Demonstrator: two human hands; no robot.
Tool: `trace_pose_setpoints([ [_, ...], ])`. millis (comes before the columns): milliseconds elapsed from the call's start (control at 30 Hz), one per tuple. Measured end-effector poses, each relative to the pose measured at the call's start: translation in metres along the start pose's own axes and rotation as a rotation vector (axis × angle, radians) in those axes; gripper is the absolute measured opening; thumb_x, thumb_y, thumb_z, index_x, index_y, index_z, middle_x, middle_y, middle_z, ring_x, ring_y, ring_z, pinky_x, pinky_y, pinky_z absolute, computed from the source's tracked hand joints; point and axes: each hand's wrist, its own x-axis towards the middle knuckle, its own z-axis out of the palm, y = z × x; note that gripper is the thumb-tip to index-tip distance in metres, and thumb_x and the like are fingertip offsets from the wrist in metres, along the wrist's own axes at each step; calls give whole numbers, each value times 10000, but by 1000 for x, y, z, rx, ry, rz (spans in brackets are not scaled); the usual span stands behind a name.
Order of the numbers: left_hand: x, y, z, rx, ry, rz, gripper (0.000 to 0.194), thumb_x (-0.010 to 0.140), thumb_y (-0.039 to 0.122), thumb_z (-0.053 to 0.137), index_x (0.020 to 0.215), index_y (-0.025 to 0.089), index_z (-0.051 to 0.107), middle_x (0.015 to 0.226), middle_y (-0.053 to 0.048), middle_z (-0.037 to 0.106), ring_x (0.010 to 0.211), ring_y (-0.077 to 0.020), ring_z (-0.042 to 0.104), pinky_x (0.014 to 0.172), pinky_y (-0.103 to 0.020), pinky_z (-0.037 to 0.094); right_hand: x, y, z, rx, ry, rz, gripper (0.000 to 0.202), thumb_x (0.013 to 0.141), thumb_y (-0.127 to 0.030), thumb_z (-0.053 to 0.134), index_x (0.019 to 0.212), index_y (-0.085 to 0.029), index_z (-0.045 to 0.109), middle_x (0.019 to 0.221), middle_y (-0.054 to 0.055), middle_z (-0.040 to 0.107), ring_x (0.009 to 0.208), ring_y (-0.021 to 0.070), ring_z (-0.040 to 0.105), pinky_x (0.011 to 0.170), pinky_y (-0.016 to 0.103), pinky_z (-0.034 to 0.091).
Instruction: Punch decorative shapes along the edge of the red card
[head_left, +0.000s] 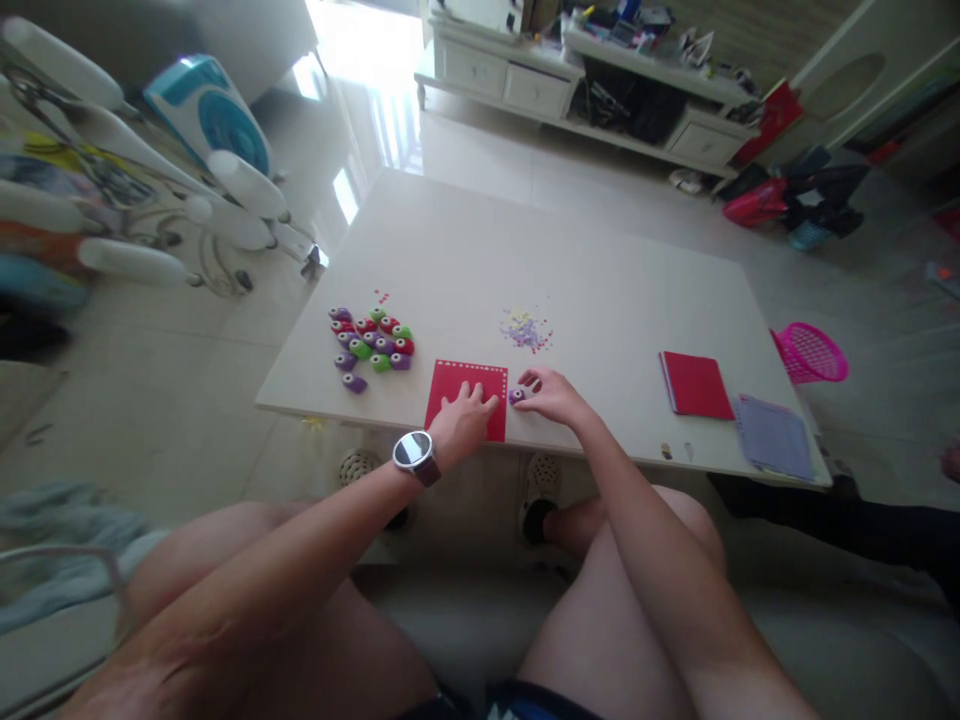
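A red sheet of paper (pixel 442 380) lies at the table's front edge, with a row of small punched holes along its top and down the upper part of its right side. My left hand (pixel 466 415) rests on it, fingers spread. At the sheet's right edge, my right hand (pixel 553 396) grips a small purple craft punch (pixel 517 397) between thumb and fingers. To the left stand several more craft punches (pixel 381 344) in purple, green and red. Beyond the sheet is a scatter of tiny purple, yellow and red paper cutouts (pixel 527 328).
On the white table (pixel 562 260), a red stack of paper (pixel 696 385) and a purple stack (pixel 774 436) lie at the right. A few red cutouts (pixel 382 296) sit behind the punches. A pink basket (pixel 811 352) stands past the right edge; someone's dark-clothed leg (pixel 847 525) is nearby.
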Motion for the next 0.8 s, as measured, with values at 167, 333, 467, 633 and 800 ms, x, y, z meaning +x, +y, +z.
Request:
trace_pose_setpoints([
  [167, -3, 5, -2, 88, -27, -39, 496, 1006, 98, 470, 1494, 164, 529, 1605, -282, 441, 1516, -457, 407, 1018, -693, 575, -4, -12, 6, -246, -35, -113, 224, 846, -75, 659, 957, -232, 773, 1036, 57, 727, 907, 198, 653, 830, 275, 473],
  [333, -2, 5, -1, 105, -33, -39, 492, 1014, 119, 479, 1502, 145, 537, 1617, -298, 447, 1530, -473, 421, 1020, -648, 583, -3, -15, 2, -325, 88, -56, 309, 831, -44, 598, 1009, -247, 748, 1118, 73, 731, 955, 226, 650, 790, 292, 460],
  [467, -1, 6, -3, 125, -53, -41, 521, 1012, 116, 479, 1530, 127, 529, 1624, -296, 455, 1533, -471, 433, 1039, -593, 585, -1, -8, 2, -335, 32, -6, 266, 830, -46, 604, 956, -231, 747, 1083, 92, 742, 960, 242, 649, 810, 315, 463],
  [633, -1, 4, -5, 130, -27, -18, 488, 1005, 144, 509, 1490, 121, 564, 1581, -290, 501, 1498, -453, 482, 1001, -523, 603, 2, -4, 6, -185, 7, -135, 371, 709, 24, 630, 987, -206, 714, 1084, 69, 759, 1055, 229, 649, 916, 298, 481],
  [800, -1, 1, -6, 109, -17, -8, 452, 996, 159, 537, 1444, 167, 595, 1540, -247, 548, 1467, -413, 522, 975, -490, 617, 0, -14, 3, -68, -82, -82, 370, 692, 10, 603, 973, -224, 656, 1004, 22, 787, 985, 214, 687, 867, 306, 466],
])
